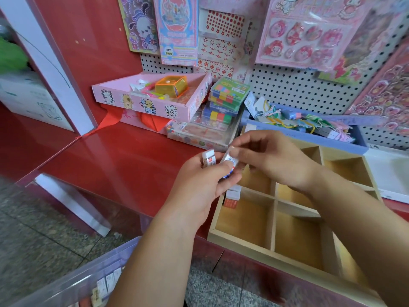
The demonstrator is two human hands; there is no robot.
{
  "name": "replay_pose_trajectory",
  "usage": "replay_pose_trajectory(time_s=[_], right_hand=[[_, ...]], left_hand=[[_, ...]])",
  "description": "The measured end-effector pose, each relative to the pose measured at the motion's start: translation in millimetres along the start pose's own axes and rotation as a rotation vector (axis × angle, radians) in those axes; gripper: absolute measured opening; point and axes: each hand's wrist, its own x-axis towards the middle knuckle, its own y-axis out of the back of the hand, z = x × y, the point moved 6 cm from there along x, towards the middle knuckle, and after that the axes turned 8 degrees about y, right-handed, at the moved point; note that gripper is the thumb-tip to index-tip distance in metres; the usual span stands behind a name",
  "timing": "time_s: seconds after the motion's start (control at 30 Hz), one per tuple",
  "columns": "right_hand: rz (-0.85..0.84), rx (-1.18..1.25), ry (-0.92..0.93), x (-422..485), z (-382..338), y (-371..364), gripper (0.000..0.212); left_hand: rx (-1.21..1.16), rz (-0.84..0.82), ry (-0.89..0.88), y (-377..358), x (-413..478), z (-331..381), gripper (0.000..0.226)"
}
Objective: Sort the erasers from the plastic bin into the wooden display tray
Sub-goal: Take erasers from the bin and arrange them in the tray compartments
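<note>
Two erasers in our hands above the wooden tray

Our left hand clutches a red-labelled eraser while our right hand pinches the top of a blue-labelled eraser that the left also grips. Both hover over the left edge of the wooden display tray, where an orange-labelled eraser already stands. The plastic bin, with more erasers in it, sits below left.
</note>
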Motion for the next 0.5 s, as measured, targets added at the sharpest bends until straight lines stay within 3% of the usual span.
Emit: replay_pose_trajectory(time_s=[0.07, 0.17, 0.23, 0.33, 0.5], right_hand=[[-0.011, 0.024, 0.017, -0.2, 0.6, -0.6, 0.013], [0.238, 0.074, -0.007, 8.0, 15.2, 25.1, 0.014], [0.377, -0.157, -0.055, 14.2, 27.9, 48.8, 0.01], [0.346, -0.489, -0.112, 25.5, 49.2, 63.0, 0.011], [0.268, -0.607, -0.119, 44.3, 69.3, 48.1, 0.008]], left_hand=[[0.0, -0.005, 0.003, -2.0, -0.5, -0.9, 0.015], [-0.059, 0.065, 0.021, 2.2, 0.9, -0.6, 0.009], [-0.101, 0.091, 0.042, 5.1, 2.0, -0.4, 0.015], [-0.083, 0.073, 0.027, 6.0, 2.1, 1.2, 0.019], [-0.052, 0.079, -0.011, 8.2, 7.5, -0.9, 0.019]])
